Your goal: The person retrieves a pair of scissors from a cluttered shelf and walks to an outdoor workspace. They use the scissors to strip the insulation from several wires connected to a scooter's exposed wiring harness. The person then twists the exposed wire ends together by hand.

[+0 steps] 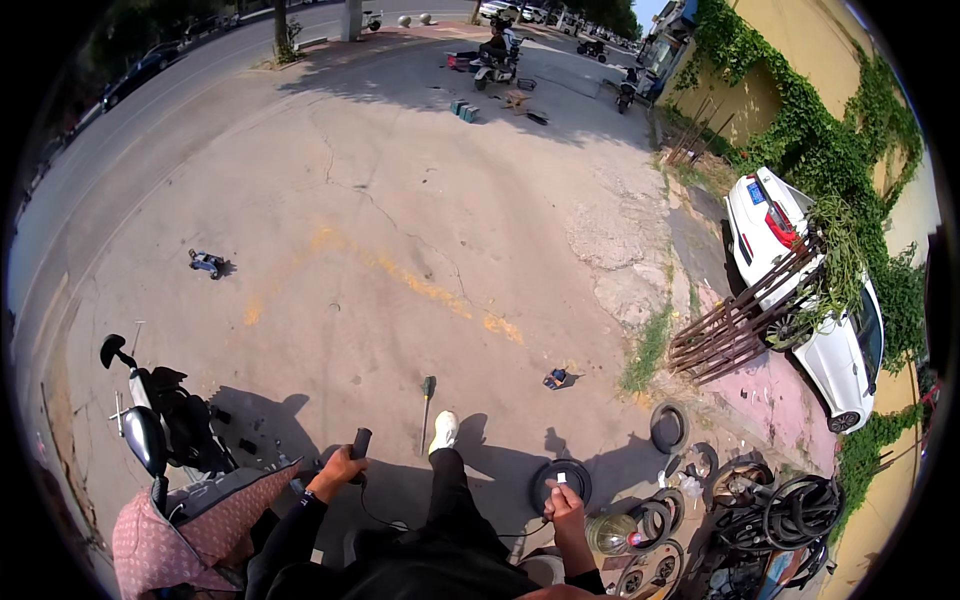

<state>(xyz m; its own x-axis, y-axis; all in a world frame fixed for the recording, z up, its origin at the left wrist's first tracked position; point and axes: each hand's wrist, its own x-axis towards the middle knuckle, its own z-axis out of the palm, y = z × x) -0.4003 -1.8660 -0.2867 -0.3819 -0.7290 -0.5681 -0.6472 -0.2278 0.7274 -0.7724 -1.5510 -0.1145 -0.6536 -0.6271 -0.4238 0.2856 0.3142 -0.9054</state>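
Note:
My left hand (pixel 340 470) is wrapped round a black handlebar grip (pixel 361 443), whose top end sticks out above the fingers. Just left of that hand is a pink patterned scooter cover (pixel 170 540) with a grey lining. My right hand (pixel 566 508) is closed on a small white connector (pixel 561 478), held over a black tyre (pixel 541 490) on the ground. A thin black cable (pixel 375 513) hangs from beside my left hand and runs low toward my right hand; part of it is hidden behind my leg.
A screwdriver (pixel 428 400) lies by my white shoe (pixel 445 430). A dark scooter (pixel 165 415) stands left. At right are several tyres (pixel 670 427), a clear bottle (pixel 610 535), black tubes (pixel 800 510), rusty rods (pixel 730 340) and a white car (pixel 845 370).

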